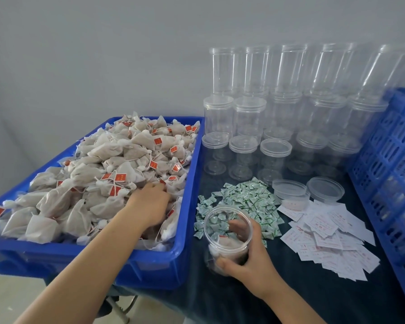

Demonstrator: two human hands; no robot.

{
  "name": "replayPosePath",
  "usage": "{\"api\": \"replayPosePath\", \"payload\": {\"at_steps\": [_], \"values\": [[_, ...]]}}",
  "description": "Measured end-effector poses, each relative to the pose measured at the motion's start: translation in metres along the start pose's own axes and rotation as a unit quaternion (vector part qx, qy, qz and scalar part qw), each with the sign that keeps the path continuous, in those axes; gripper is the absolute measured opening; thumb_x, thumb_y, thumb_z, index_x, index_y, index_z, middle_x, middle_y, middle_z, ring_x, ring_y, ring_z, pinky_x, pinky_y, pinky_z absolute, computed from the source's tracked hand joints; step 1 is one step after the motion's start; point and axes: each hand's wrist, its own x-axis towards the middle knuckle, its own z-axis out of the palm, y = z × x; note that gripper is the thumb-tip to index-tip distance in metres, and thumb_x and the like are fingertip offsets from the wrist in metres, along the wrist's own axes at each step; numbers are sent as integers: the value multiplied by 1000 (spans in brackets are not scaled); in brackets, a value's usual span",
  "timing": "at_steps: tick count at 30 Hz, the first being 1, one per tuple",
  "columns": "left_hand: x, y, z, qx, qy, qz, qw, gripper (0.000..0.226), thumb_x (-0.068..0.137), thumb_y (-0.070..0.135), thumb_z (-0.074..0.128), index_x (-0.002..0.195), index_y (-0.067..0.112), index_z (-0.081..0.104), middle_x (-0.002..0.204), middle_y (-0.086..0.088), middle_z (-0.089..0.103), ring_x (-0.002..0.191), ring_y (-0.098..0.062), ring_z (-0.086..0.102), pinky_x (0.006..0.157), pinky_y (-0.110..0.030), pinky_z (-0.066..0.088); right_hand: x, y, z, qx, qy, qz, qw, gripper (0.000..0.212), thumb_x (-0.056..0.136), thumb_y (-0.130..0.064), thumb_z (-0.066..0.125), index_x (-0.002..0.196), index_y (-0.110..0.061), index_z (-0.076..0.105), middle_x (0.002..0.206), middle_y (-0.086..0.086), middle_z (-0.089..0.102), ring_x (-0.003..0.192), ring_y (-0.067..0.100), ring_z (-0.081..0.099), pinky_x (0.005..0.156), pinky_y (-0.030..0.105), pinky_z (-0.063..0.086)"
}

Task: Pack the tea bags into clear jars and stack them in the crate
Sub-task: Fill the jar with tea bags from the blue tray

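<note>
Right hand [248, 260] is gripping the open jar [227, 239] just beside the blue bin [154, 265], steadying it for filling; beyond it, left hand [150, 206] is reaching into the tea bags [98, 169], its grip hidden.

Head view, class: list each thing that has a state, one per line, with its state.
held jar: open, partly filled with tea bags
blue bin: heaped with tea bags
stacked jars: lidded, empty
loose lids: off
left hand: reaching into tea bags
right hand: gripping held jar
</note>
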Motion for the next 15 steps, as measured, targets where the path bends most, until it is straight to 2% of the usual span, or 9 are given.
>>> {"api": "replayPosePath", "payload": {"at_steps": [2,5,7,12,15], "values": [[1,3,0,7,12,-9,1000,28,94,19,50,119,22,62,124,1,49,121,-22,41,92,-39,48,1,-1,0,-4,1,-1,1000,86,59,-40,84,122,-66,31,127,-33,48,122,-10,49,89,3,41],[2,1,0,-11,30,-29,999,29,91,11,54,116,22,64,116,1,53,111,-21,49,90,-37,50,0,-1,1,1,2,-4,1000,89,59,-40,84,129,-55,30,132,-24,48,121,-11,48,89,2,40],[2,-1,1,-22,44,-37,998,27,90,10,56,114,20,64,115,0,55,108,-21,52,90,-37,50,-1,-1,0,6,0,-3,1000,90,59,-39,84,131,-49,31,135,-18,46,120,-13,48,88,1,40],[1,-2,1,-52,65,-37,996,19,91,15,55,109,19,61,112,-1,55,107,-21,53,86,-35,49,0,-2,1,9,0,-5,1000,90,59,-38,84,132,-48,31,136,-16,47,121,-11,49,89,3,40],[0,-3,-2,-93,92,-49,990,10,93,14,50,100,18,56,104,-2,59,94,-21,57,79,-34,50,0,0,1,12,1,-9,1000,91,59,-38,84,131,-51,30,132,-23,48,122,-9,49,90,3,40]]}}
